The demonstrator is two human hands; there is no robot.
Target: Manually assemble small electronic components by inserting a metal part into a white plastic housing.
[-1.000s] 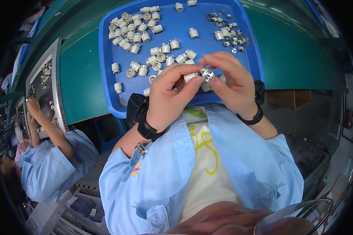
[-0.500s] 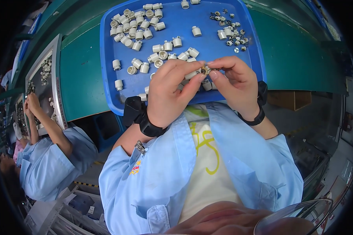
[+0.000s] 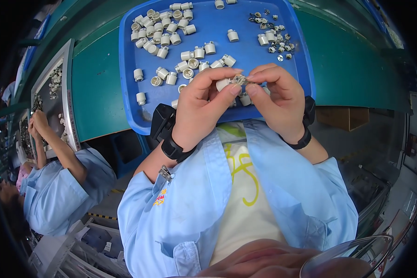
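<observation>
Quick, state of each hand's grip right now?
Left hand: closed, holding a white socket.
Right hand: closed on a small part, mostly hidden.

The blue tray (image 3: 208,28) leaves a lane around one lone white socket (image 3: 232,36), but fingers (image 3: 268,75) block its near end.

Over a blue tray (image 3: 208,28), the left hand (image 3: 200,103) holds a white socket (image 3: 222,85), the right hand (image 3: 281,99) a small piece (image 3: 243,81) by its end

open light-blue shirt (image 3: 185,208), yellow-printed cream top (image 3: 238,222), black wrist straps (image 3: 173,150), thin-rimmed glasses (image 3: 356,255).
</observation>
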